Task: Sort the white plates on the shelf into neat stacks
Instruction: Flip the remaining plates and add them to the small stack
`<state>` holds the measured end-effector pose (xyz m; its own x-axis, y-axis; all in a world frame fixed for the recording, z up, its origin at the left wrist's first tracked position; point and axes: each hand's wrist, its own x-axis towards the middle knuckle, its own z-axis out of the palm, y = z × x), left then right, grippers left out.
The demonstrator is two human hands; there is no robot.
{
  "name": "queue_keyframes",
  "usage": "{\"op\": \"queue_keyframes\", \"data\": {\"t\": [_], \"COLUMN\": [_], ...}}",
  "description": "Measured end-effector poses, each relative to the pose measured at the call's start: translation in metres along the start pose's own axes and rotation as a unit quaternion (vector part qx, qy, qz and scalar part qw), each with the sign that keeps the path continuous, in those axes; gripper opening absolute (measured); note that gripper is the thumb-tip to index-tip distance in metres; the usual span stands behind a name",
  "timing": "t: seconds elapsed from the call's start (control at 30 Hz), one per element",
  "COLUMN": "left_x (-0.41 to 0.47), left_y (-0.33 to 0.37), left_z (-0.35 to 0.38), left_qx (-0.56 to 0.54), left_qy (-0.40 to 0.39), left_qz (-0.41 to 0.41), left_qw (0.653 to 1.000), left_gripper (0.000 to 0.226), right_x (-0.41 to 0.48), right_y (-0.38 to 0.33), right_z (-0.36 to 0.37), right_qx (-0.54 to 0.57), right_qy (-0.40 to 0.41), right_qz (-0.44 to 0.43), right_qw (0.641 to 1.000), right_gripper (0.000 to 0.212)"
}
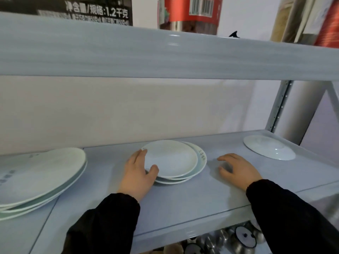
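Observation:
A small stack of white plates point(174, 160) sits in the middle of the grey shelf point(183, 202), its layers slightly offset. My left hand point(137, 176) grips the stack's left rim, thumb on the top plate. My right hand point(238, 168) hovers palm-down just right of the stack, fingers spread, holding nothing. A bigger stack of large white plates point(40, 176) lies at the left, unevenly piled. One single white plate point(268, 147) lies upside down at the far right, near the back.
The upper shelf board point(165, 55) hangs low over the plates and carries a black box point(82, 10), a red-labelled jar point(189, 13) and bags. A perforated metal upright point(278, 107) stands at the right rear. Metal pots with lids point(238, 239) sit on the level below.

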<state>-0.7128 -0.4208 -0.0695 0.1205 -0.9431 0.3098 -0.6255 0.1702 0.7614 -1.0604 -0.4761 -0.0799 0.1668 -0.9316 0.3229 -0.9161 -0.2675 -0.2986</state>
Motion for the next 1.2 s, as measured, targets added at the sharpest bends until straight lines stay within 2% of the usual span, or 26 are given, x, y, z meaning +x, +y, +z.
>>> {"op": "queue_keyframes", "data": {"t": [0.17, 0.3, 0.57, 0.7, 0.97, 1.07, 1.2], "left_x": [0.002, -0.001, -0.009, -0.017, -0.020, -0.019, -0.010], "left_y": [0.000, 0.002, 0.024, 0.043, 0.101, 0.124, 0.146], "left_z": [0.002, 0.003, 0.017, 0.043, 0.119, 0.156, 0.193], "left_qx": [0.035, 0.067, 0.166, 0.203, 0.192, 0.194, 0.204], "left_qy": [0.021, 0.038, 0.042, 0.010, -0.006, -0.025, -0.044], "left_qz": [0.064, 0.123, 0.226, 0.284, 0.397, 0.408, 0.382], "left_qw": [0.997, 0.989, 0.959, 0.937, 0.897, 0.892, 0.900], "left_gripper": [0.065, 0.074, 0.055, 0.049, 0.046, 0.048, 0.049], "right_x": [-0.001, 0.001, 0.005, 0.007, 0.013, 0.017, 0.020], "right_y": [-0.001, 0.001, 0.008, 0.020, 0.107, 0.146, 0.201], "right_z": [0.001, 0.001, 0.001, -0.004, -0.027, -0.039, -0.059], "right_qx": [-0.005, 0.003, 0.010, 0.011, -0.016, -0.026, -0.038], "right_qy": [0.000, -0.005, -0.003, 0.016, 0.051, 0.064, 0.098], "right_qz": [0.006, 0.007, -0.002, -0.027, -0.028, -0.014, 0.017], "right_qw": [1.000, 1.000, 1.000, 0.999, 0.998, 0.998, 0.994], "right_gripper": [0.038, 0.038, 0.044, 0.049, 0.052, 0.052, 0.056]}}
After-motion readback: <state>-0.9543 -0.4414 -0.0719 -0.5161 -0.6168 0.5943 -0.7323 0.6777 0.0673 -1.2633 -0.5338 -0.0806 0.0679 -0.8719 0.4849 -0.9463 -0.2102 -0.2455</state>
